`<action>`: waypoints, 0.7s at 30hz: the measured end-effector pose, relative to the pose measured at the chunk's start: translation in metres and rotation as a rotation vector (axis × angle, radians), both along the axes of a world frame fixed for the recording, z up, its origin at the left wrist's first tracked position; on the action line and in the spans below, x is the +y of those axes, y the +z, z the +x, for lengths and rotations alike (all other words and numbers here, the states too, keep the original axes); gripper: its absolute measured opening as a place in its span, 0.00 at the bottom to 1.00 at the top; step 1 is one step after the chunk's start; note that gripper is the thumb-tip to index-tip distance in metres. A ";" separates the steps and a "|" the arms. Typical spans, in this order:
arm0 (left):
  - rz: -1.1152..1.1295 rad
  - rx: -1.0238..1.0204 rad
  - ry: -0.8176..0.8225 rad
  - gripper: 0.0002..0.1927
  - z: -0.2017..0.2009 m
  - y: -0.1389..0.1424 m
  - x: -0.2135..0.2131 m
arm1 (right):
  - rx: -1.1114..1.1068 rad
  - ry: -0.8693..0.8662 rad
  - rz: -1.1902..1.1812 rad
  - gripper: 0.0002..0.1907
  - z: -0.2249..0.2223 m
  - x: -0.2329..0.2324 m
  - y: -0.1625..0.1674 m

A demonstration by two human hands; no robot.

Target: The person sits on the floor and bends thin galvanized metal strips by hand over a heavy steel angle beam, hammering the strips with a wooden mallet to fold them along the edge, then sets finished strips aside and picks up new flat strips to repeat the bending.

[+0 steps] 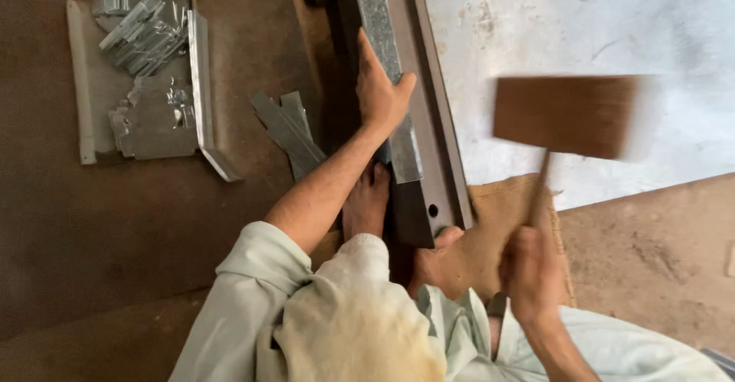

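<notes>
A bare brown floor (92, 236) carries everything, with a pale sheet (597, 22) spread flat over it at about two o'clock. At ten o'clock lies a shallow metal tray (84, 91) heaped with shiny offcuts (142, 37), and loose grey strips (287, 129) lie just right of it. A long dark steel bar (440, 129) runs from centre to twelve o'clock, its near end over a burlap mat (498, 213).

Wooden mallet (565, 115): reddish-brown head, paler tan handle. Sheet-metal strip (383, 53) on the rail: silvery grey, mottled sheen. Steel rail (429, 122): dark brown-grey. Burlap sack (498, 221): tan, coarse weave. Floor (92, 236): dark rust-brown on the left side, pale grey-white, stained, at upper right. Scrap offcuts (142, 34): bright silver. Sleeves (237, 305): pale grey-green. Cloth (352, 328) over knee: cream, yellowed stains.
</notes>
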State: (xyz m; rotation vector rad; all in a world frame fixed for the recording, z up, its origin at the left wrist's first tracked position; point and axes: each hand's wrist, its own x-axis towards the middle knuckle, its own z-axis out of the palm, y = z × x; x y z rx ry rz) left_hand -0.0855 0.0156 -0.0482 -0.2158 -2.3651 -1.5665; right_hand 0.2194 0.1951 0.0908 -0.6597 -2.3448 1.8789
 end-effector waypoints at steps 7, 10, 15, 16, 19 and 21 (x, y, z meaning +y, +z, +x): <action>0.010 -0.021 -0.003 0.58 -0.002 0.001 0.003 | -0.184 0.156 0.384 0.14 0.024 0.005 -0.016; -0.005 0.028 0.019 0.59 -0.002 0.004 0.001 | 0.031 -0.026 0.022 0.22 0.023 -0.004 -0.007; 0.048 -0.044 0.030 0.58 0.007 0.029 0.000 | -0.182 0.103 0.411 0.19 0.030 -0.032 0.045; 0.033 -0.050 0.044 0.59 0.010 0.033 0.001 | -0.432 0.012 0.224 0.18 0.036 -0.035 0.059; -0.008 -0.124 0.059 0.60 0.030 0.034 0.005 | -0.437 -0.180 -0.141 0.21 0.079 -0.042 0.095; 0.001 -0.069 0.051 0.58 0.048 0.027 0.007 | -0.350 -0.238 -0.141 0.21 0.104 -0.041 0.100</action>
